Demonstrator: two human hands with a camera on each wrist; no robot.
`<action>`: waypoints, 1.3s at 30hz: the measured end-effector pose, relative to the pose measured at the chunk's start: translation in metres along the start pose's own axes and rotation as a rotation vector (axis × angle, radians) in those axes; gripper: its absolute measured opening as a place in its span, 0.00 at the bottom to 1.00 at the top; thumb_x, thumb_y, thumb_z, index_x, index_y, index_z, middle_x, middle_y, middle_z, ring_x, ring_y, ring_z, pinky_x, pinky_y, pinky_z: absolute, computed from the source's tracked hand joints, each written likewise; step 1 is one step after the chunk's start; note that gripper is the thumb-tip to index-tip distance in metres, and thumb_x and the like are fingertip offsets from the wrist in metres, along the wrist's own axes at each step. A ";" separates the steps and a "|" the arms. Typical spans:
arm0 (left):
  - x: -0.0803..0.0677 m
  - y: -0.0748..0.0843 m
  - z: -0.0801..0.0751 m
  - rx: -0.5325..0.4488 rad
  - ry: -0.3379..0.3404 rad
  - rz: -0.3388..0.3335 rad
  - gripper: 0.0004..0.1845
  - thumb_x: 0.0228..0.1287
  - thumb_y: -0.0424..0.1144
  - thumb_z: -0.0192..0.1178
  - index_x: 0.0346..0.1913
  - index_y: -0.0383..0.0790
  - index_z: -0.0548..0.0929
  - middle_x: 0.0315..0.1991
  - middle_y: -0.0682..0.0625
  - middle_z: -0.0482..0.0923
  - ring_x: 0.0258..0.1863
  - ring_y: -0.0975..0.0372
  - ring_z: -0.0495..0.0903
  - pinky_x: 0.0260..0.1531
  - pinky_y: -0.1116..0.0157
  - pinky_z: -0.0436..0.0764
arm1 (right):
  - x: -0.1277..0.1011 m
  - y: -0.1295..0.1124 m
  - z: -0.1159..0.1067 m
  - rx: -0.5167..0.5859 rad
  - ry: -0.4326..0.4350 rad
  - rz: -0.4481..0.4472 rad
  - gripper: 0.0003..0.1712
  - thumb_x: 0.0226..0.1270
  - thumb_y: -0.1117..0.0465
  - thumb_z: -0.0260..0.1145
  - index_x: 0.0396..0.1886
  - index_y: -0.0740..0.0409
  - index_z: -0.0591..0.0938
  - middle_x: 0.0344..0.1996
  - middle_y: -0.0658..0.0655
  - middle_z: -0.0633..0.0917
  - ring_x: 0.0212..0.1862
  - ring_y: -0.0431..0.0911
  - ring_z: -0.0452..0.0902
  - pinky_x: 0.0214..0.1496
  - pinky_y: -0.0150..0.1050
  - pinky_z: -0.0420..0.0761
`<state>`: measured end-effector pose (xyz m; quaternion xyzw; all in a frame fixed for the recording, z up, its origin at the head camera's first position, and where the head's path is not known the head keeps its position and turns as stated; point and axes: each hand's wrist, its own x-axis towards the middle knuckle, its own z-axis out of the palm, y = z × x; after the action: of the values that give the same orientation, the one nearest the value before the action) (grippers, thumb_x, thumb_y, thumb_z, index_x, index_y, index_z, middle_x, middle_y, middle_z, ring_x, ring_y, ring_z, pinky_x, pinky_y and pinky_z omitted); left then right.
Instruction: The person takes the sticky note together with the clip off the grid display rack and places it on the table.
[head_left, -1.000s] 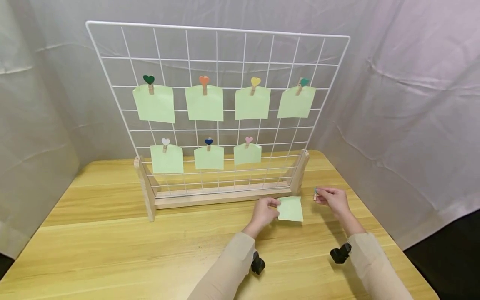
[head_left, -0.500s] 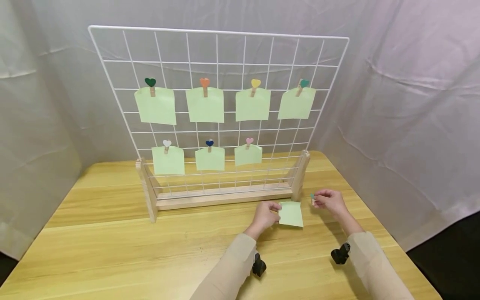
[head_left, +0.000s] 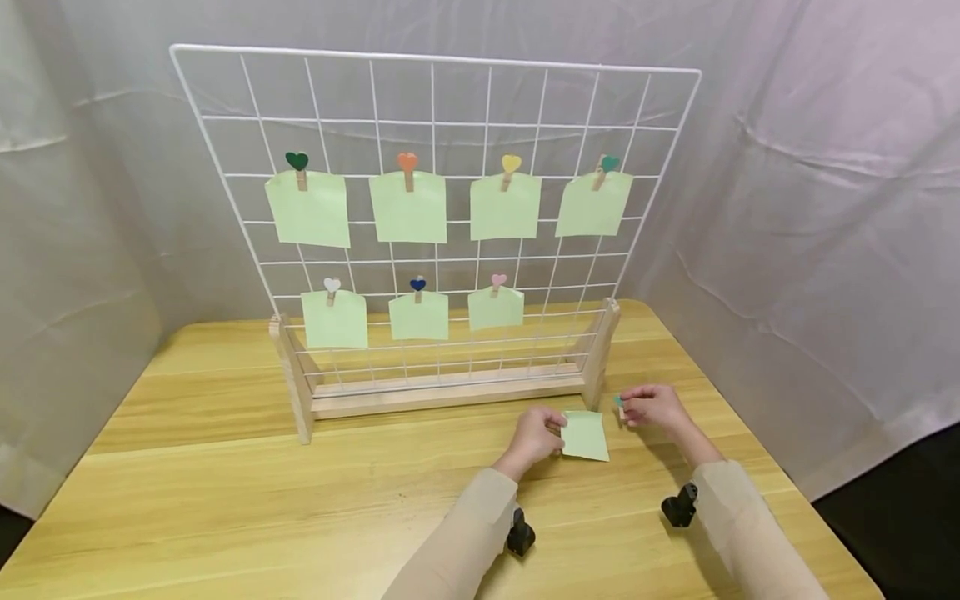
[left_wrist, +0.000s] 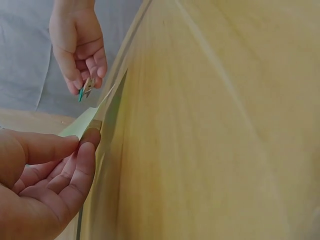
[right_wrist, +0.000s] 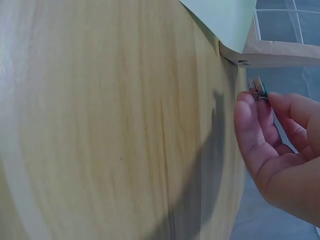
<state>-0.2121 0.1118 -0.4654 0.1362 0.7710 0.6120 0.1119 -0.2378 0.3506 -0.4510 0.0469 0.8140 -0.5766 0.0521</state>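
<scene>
Left hand (head_left: 534,433) pinches the green sticky note (head_left: 586,435) by its left edge, low over the bench (head_left: 225,467). Right hand (head_left: 651,406) pinches a teal-tipped wooden clip (head_left: 618,403), just right of the note's far corner.

No writing, number, brand or sign can be read anywhere here. The pale green paper notes (head_left: 409,207) clipped to the white wire grid (head_left: 435,92) are all blank on the faces that show, and the loose green note (head_left: 585,435) pinched by the left hand (head_left: 536,432) carries no mark either. The heart-topped clips (head_left: 407,167) show plain colours only, and the small peg (head_left: 619,405) in the right hand (head_left: 654,406) is too small to show any print. The wooden stand (head_left: 442,392), the table (head_left: 225,483) and the grey cloth backdrop (head_left: 810,208) bear no label or logo.
</scene>
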 end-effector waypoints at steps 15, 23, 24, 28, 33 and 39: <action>0.001 -0.002 0.009 0.004 -0.011 -0.035 0.13 0.42 0.14 0.59 0.34 0.25 0.78 0.26 0.44 0.74 0.15 0.60 0.75 0.18 0.68 0.78 | 0.003 0.008 0.000 -0.072 -0.071 0.040 0.11 0.61 0.74 0.54 0.40 0.81 0.73 0.24 0.58 0.81 0.25 0.44 0.77 0.27 0.35 0.79; 0.002 0.000 0.013 0.005 0.012 -0.033 0.13 0.42 0.14 0.59 0.35 0.24 0.78 0.27 0.44 0.74 0.15 0.61 0.75 0.16 0.69 0.77 | 0.002 0.009 0.001 -0.096 -0.100 0.063 0.14 0.62 0.73 0.54 0.45 0.81 0.70 0.26 0.57 0.80 0.27 0.44 0.77 0.29 0.36 0.79; 0.002 0.000 0.013 0.009 0.015 -0.032 0.13 0.42 0.14 0.59 0.35 0.24 0.78 0.27 0.45 0.74 0.15 0.61 0.75 0.16 0.70 0.77 | 0.002 0.008 0.001 -0.099 -0.108 0.062 0.15 0.62 0.73 0.53 0.45 0.82 0.69 0.26 0.57 0.80 0.28 0.44 0.77 0.29 0.36 0.79; 0.002 0.002 0.013 0.033 0.030 -0.017 0.12 0.41 0.14 0.58 0.34 0.25 0.79 0.24 0.46 0.74 0.15 0.60 0.76 0.14 0.71 0.75 | 0.003 0.009 0.001 -0.097 -0.104 0.081 0.13 0.62 0.73 0.54 0.44 0.81 0.71 0.26 0.58 0.80 0.27 0.45 0.78 0.29 0.37 0.79; 0.000 0.003 0.014 0.069 0.040 0.018 0.12 0.40 0.14 0.58 0.32 0.24 0.80 0.22 0.46 0.76 0.14 0.60 0.76 0.14 0.72 0.75 | 0.004 0.009 0.001 -0.111 -0.099 0.081 0.13 0.61 0.75 0.54 0.44 0.81 0.72 0.25 0.58 0.80 0.26 0.46 0.78 0.29 0.37 0.79; 0.000 0.005 0.016 0.099 0.040 0.004 0.13 0.41 0.15 0.59 0.34 0.24 0.81 0.23 0.44 0.76 0.13 0.63 0.75 0.14 0.73 0.75 | 0.004 0.009 0.001 -0.107 -0.108 0.080 0.13 0.61 0.75 0.54 0.44 0.82 0.71 0.26 0.59 0.80 0.26 0.47 0.78 0.28 0.37 0.79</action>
<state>-0.2060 0.1274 -0.4641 0.1309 0.8021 0.5760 0.0882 -0.2401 0.3522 -0.4601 0.0451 0.8371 -0.5315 0.1213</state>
